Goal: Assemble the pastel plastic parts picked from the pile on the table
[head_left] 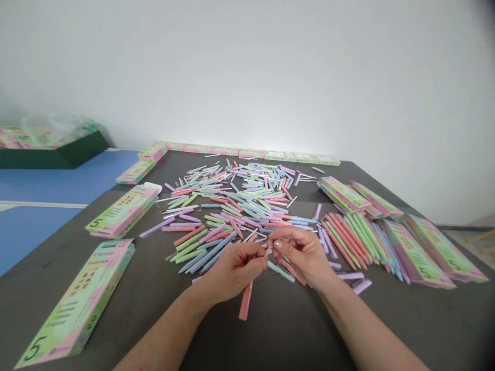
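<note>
My left hand (240,268) is closed around a coral pen barrel (245,303), whose lower end sticks out below my fingers. Right beside it, my right hand (296,252) pinches at the barrel's upper end; what lies between those fingertips is too small to make out. Behind both hands spreads a loose heap of pastel pen parts (247,206) in coral, green, blue and purple, with thin white sticks among them. To the right of my right hand, pens (358,239) lie side by side, sorted roughly by colour.
Printed pen boxes stand at the left, one box (77,304) near the front and a stack (124,211) behind it. More boxes (419,252) lie at the right, and a row of boxes (251,153) lines the back edge. A dark green tray (65,157) sits on the blue table.
</note>
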The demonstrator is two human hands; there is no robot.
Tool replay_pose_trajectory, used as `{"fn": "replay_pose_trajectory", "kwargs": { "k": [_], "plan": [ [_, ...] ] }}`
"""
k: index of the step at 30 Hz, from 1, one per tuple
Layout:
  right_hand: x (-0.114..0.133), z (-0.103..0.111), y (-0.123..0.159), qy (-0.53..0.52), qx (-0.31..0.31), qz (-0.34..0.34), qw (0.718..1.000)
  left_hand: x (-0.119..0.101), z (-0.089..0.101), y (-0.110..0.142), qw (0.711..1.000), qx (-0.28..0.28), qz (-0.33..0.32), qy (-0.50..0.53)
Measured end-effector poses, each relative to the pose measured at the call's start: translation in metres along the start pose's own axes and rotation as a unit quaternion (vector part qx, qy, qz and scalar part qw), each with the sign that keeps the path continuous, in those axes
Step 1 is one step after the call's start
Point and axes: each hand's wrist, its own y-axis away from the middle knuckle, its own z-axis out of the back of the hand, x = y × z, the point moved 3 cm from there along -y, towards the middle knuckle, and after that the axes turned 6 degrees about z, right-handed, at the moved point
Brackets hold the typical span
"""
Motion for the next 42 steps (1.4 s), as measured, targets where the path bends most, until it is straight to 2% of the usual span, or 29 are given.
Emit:
{"fn": "replay_pose_trajectory", "kwargs": {
  "k": [7, 10, 12, 15, 21, 28, 33, 36, 39, 42],
  "plan": [
    [0.015, -0.002, -0.002, 0.069, 0.060, 0.009, 0.996, 0.005, 0.002, 0.002, 0.999, 0.043, 0.019, 0.000],
    [0.019, -0.004, -0.002, 0.086, 0.111, 0.000, 0.990, 0.006, 0.002, 0.002, 0.998, 0.057, 0.030, -0.022],
    [0.018, -0.005, -0.001, 0.086, 0.143, -0.017, 0.986, 0.006, 0.001, 0.002, 0.997, 0.057, 0.026, -0.042],
    [0.015, -0.005, 0.000, 0.043, 0.142, -0.049, 0.988, 0.004, 0.000, 0.000, 0.997, 0.049, 0.016, -0.049],
    [0.009, -0.009, -0.001, -0.062, 0.122, -0.070, 0.988, 0.002, 0.005, -0.002, 0.999, -0.001, -0.003, -0.043],
    [-0.007, -0.013, 0.000, -0.058, 0.096, -0.049, 0.992, 0.009, 0.009, -0.006, 0.992, -0.108, -0.020, -0.055],
    [-0.011, -0.016, -0.001, -0.077, 0.074, -0.058, 0.993, 0.010, 0.012, -0.008, 0.986, -0.157, -0.023, -0.054],
    [-0.010, -0.016, -0.002, -0.075, 0.066, -0.073, 0.992, 0.010, 0.015, -0.007, 0.981, -0.194, -0.005, -0.003],
    [-0.008, -0.017, -0.001, -0.034, 0.069, -0.084, 0.994, 0.013, 0.018, -0.008, 0.966, -0.238, 0.017, 0.097],
    [-0.003, -0.016, 0.002, 0.025, 0.071, -0.060, 0.995, 0.016, 0.022, -0.009, 0.946, -0.275, 0.002, 0.174]
  ]
}}
